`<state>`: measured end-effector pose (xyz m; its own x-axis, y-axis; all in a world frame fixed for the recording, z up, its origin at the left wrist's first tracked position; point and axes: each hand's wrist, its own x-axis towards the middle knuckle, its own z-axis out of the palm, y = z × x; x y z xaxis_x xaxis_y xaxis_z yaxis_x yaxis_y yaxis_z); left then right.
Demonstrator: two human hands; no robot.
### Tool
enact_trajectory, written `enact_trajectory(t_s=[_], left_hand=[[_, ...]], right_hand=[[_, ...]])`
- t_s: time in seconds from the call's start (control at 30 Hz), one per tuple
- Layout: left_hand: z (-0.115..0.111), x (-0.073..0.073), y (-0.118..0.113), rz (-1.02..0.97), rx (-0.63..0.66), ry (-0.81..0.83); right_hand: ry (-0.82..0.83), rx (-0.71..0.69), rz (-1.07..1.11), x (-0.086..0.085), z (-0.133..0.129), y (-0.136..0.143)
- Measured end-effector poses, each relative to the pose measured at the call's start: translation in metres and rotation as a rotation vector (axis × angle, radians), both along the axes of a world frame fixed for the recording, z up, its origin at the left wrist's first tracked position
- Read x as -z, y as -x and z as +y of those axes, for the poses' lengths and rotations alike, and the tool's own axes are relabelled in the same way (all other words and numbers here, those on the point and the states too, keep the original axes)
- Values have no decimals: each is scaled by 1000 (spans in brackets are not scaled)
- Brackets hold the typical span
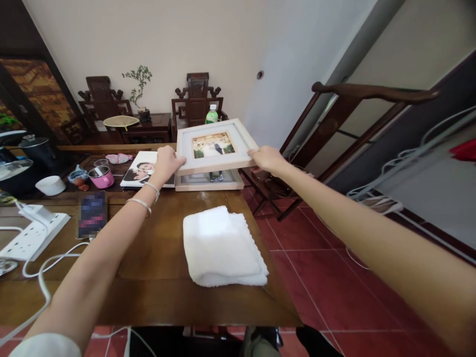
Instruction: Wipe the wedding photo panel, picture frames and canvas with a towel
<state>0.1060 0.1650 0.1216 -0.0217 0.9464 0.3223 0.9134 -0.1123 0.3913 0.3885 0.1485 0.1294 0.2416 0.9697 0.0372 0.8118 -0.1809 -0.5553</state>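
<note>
A pale wooden picture frame (243, 134) with a small photo in a white mount is held between both my hands. My left hand (167, 161) grips its left edge, fingers closed. On the opposite side my right hand (268, 159) has its fingers wrapped round the right edge. Directly beneath lies a second pale frame (208, 186), mostly covered by the upper one, which sits tilted over it. A photo album (139, 168) with a portrait cover is beside my left wrist. Nearer me on the table rests a folded white cloth (223, 248).
The wooden table (156, 267) has its right edge beside the cloth. To the left are a power strip (37, 233) with trailing cables, a phone (91, 214), a pink cup (101, 177) and a white bowl (50, 186). A wooden chair (334, 114) stands right; a green-labelled bottle (211, 115) is behind the frames.
</note>
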Motion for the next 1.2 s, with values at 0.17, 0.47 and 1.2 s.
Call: enact_trajectory(t_s=[0.17, 0.47, 1.2], left_hand=[[-42, -5, -7, -962, 110, 271], [-160, 0, 27, -1474, -150, 154], [-287, 15, 113, -1182, -495, 60]], right_hand=[[-142, -5, 282, -33, -44, 5], [-62, -306, 846, -11, -158, 22], [39, -191, 119, 94, -176, 64]])
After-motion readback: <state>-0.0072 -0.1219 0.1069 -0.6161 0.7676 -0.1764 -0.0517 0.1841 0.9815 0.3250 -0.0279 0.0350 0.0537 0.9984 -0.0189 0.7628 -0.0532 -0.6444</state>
